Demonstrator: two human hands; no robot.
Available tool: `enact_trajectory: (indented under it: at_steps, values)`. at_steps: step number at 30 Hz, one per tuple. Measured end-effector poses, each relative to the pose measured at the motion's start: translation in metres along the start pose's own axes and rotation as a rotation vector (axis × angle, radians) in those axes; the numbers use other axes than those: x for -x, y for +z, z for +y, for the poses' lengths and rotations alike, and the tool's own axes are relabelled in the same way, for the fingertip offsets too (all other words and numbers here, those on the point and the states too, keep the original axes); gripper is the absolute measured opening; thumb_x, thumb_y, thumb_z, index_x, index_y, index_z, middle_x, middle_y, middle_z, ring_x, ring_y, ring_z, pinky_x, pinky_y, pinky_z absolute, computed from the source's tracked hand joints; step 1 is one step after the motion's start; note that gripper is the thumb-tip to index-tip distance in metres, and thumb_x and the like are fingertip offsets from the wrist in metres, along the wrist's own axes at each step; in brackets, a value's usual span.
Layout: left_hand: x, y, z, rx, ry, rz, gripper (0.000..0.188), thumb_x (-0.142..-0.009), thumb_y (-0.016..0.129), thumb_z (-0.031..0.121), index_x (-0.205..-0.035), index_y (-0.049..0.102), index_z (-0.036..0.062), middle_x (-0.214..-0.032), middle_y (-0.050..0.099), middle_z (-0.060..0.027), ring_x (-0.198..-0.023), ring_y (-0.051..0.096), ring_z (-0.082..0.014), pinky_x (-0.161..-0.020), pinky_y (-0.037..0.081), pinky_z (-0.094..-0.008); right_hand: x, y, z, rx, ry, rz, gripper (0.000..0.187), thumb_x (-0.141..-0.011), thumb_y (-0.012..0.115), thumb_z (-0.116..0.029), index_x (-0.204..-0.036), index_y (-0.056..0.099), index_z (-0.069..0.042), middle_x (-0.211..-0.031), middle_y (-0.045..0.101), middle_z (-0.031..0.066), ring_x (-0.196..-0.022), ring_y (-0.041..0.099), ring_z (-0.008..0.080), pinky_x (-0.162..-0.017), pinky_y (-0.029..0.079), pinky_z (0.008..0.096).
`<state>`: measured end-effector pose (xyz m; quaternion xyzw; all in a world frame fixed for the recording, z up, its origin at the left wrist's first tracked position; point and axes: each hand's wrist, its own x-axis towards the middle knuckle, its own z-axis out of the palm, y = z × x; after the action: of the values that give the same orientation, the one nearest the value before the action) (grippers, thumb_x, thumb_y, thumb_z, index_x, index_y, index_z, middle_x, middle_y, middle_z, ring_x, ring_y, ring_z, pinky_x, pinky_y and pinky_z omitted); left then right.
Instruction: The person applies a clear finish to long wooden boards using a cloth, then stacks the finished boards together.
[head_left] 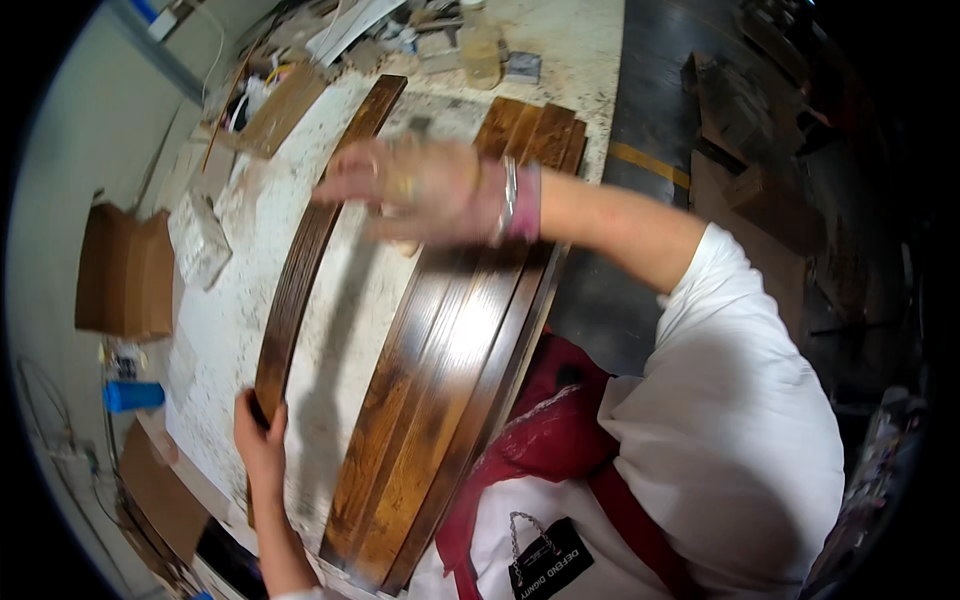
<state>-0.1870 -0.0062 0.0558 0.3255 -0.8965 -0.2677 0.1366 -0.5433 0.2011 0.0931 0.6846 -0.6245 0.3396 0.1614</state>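
Observation:
A long, narrow slat of dark brown stained wood runs up and away on the left side of the worktable. Near its lower end my left hand grips it, thumb on one side and fingers on the other. My right hand, in a pinkish glove with a silvery band at the wrist, reaches across over the upper part of the slat. Motion smears its fingers, so whether it holds anything cannot be made out. Under my right forearm lies a row of glossy brown wooden boards, side by side.
The whitish, stained worktable carries a clear bottle of yellowish liquid and scraps at the far end. On the left are an open cardboard box, a white crumpled package and a blue container. Dark floor lies right of the table.

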Motion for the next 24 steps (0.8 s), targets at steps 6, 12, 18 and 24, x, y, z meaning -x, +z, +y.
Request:
enact_trajectory:
  at_steps: [6,12,18,24]
  values:
    - [0.079,-0.012,0.049,0.021,-0.087,-0.025,0.05,-0.075,0.074,0.006,-0.119,0.051,-0.0054,-0.11,0.058,-0.0167,-0.102,0.056,-0.0258,-0.092,0.042,-0.0334,0.071,-0.072,0.028,0.133,0.348,0.225,0.047,-0.088,0.057,-0.031,-0.132,0.05,-0.014,-0.131,0.051,0.0109,-0.117,0.051,0.0255,-0.1,0.043,0.0382]
    - [0.097,0.007,0.077,0.129,-0.174,-0.076,0.046,-0.075,0.072,0.004,-0.116,0.054,-0.006,-0.11,0.06,-0.0159,-0.103,0.054,-0.0229,-0.093,0.041,-0.0322,0.143,-0.099,0.152,-0.556,0.8,0.547,0.049,-0.092,0.06,-0.035,-0.128,0.05,-0.004,-0.126,0.056,0.0109,-0.119,0.05,0.0201,-0.101,0.038,0.0294]
    - [0.11,0.008,0.08,0.036,-0.123,-0.106,0.051,-0.072,0.074,0.004,-0.118,0.053,-0.0054,-0.111,0.059,-0.0169,-0.105,0.056,-0.0262,-0.094,0.041,-0.0341,0.147,-0.089,0.141,-0.811,0.994,0.327,0.064,-0.093,0.059,-0.035,-0.139,0.035,0.002,-0.138,0.045,0.0102,-0.124,0.045,0.0178,-0.107,0.033,0.029]
    - [0.11,0.017,0.097,-0.102,-0.032,-0.095,0.055,-0.069,0.077,0.007,-0.118,0.053,-0.0027,-0.109,0.058,-0.0173,-0.105,0.054,-0.0331,-0.094,0.042,-0.0379,0.167,-0.062,0.175,-0.843,0.948,0.238,0.052,-0.095,0.055,-0.034,-0.131,0.047,0.003,-0.109,0.058,0.0038,-0.087,0.047,0.0069,-0.087,0.039,0.0196]
